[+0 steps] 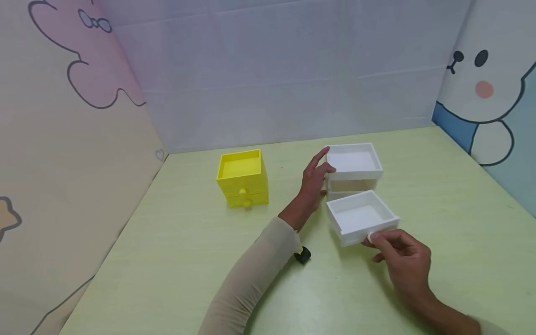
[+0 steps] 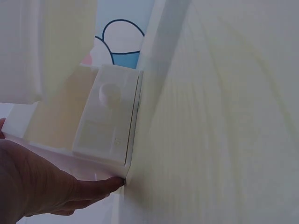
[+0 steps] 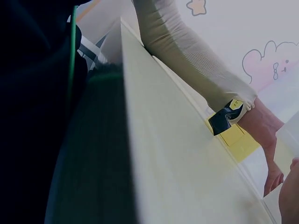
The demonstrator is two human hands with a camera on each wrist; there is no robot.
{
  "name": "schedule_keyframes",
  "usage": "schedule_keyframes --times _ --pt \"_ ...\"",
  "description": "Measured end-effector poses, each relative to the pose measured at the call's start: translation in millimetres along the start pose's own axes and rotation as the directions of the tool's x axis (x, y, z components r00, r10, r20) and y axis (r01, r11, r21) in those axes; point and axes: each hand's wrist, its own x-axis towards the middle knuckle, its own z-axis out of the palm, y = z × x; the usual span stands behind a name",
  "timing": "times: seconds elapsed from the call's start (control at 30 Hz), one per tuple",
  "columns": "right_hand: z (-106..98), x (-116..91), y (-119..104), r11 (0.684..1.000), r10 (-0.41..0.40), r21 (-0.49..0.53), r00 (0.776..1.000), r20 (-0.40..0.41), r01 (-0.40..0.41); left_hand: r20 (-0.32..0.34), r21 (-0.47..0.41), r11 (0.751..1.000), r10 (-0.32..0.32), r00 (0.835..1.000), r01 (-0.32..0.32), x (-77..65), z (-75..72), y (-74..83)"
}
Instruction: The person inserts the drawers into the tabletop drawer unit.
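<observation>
My left hand (image 1: 311,186) holds the left side of a small white drawer cabinet (image 1: 355,175), one digit bent over the top rim. In the left wrist view, that hand (image 2: 51,182) has its lower fingers along the side wall, close to the tabletop. An upper slot in the cabinet gapes; below it a closed drawer front (image 2: 107,119) shows a round knob. Out in front of the slot is a white drawer (image 1: 362,214), turned at an angle with nothing inside. By its small knob, my right hand (image 1: 404,260) pinches it between thumb and fingers.
Left of the white cabinet stands a yellow drawer cabinet (image 1: 243,177) with two knobs and a shallow top tray. Both sit on a pale green table (image 1: 176,260). A plain sheet (image 1: 289,74) hangs behind, and cartoon-printed walls rise at both sides. A black camera (image 3: 226,119) is strapped to the left wrist.
</observation>
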Motion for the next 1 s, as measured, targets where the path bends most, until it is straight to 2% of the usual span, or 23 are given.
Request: schedule_keyframes --times 0.3,0.4,0.53,0.77,1.0 --pt "4 5 12 0.987 -0.107 0.121 0.994 -0.023 0.109 -0.002 0.015 1.0 0.005 1.0 -0.005 0.9 0.2 0.6" --pt "5 9 16 0.984 -0.142 0.108 0.989 -0.03 0.145 -0.004 0.013 1.0 0.006 1.0 -0.006 0.9 0.0 0.4" --pt "7 15 18 0.984 -0.152 0.086 0.987 -0.059 0.157 -0.009 0.004 1.0 0.004 1.0 -0.004 0.8 -0.3 0.5" --pt "9 23 20 0.978 -0.164 0.111 0.981 -0.106 0.175 -0.017 0.007 1.0 0.005 1.0 -0.005 0.5 0.5 1.2" --pt "11 26 21 0.982 -0.145 0.1 0.979 -0.145 0.16 -0.009 0.007 1.0 0.001 1.0 -0.001 0.6 1.1 0.2"
